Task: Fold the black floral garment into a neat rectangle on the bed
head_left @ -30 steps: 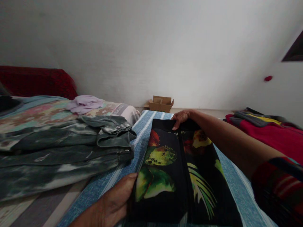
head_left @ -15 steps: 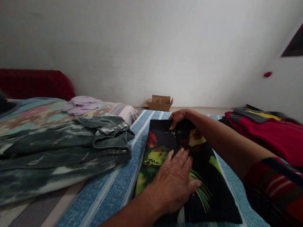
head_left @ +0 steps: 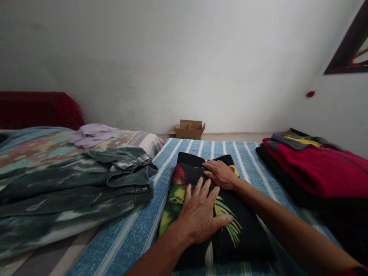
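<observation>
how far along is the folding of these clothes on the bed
Done: a folded stack topped by a red garment sits at the right. In hand: left hand and right hand lie flat on a folded black leaf-print garment. Left: a grey-green denim jacket and a lilac piece lie unfolded on the left.

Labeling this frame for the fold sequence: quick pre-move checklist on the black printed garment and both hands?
1. Left hand flat on the black printed garment, palm down: ok.
2. Right hand pressing the garment's far part, fingers spread, no pinch: ok.
3. Garment lies folded and flat on the blue striped sheet: ok.
4. Garment apart from the green tie-dye jacket on its left: ok.
5. Garment apart from the red and black stack on its right: ok.
6. Layers aligned underneath: cannot tell.
</observation>
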`<state>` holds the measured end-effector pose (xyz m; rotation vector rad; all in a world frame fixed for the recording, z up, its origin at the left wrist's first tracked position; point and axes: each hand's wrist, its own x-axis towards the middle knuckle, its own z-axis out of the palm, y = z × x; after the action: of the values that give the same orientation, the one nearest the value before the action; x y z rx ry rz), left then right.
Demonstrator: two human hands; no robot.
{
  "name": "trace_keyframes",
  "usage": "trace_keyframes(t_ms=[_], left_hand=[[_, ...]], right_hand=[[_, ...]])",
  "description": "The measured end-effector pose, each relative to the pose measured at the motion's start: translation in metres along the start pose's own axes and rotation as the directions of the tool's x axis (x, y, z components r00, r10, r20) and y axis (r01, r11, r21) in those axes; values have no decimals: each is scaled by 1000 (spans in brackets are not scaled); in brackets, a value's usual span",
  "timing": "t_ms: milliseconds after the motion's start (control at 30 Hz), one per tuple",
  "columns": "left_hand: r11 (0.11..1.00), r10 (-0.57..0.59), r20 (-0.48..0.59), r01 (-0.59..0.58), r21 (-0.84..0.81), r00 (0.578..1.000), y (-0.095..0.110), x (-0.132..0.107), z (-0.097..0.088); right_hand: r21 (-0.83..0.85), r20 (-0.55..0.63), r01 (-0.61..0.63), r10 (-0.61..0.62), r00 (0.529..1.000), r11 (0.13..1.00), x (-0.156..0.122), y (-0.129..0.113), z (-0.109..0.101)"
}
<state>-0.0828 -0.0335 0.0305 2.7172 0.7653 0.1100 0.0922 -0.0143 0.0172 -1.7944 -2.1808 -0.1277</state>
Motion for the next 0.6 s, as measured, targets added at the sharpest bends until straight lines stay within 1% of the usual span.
trace_keyframes(t_ms=[67, 133, 233, 300, 400, 467, 600], left_hand=[[998, -60, 6, 60, 8, 998, 0, 2, -1], [994, -106, 13, 105, 14, 994, 1, 3, -1], [984, -172, 8, 171, 48, 985, 2, 4, -1], [971, -217, -23, 219, 92, 976, -1, 6, 0], [944, -277, -104, 291, 154, 955, -12, 9, 0], [923, -323, -137, 343, 173, 937, -22, 11, 0], [911, -365, -120, 381, 161, 923, -38, 14, -1]], right_hand=[[1, -9, -31, 31, 999, 1000, -2, 8, 12], [1, -18, -35, 35, 999, 999, 0, 12, 18], [6, -19, -36, 36, 999, 999, 2, 12, 18], [10, -20, -38, 38, 999, 999, 2, 10, 16], [22, -15, -39, 40, 999, 999, 0, 8, 14], [27, -12, -41, 42, 999, 999, 0, 8, 15], [31, -15, -52, 52, 999, 998, 1, 9, 17]])
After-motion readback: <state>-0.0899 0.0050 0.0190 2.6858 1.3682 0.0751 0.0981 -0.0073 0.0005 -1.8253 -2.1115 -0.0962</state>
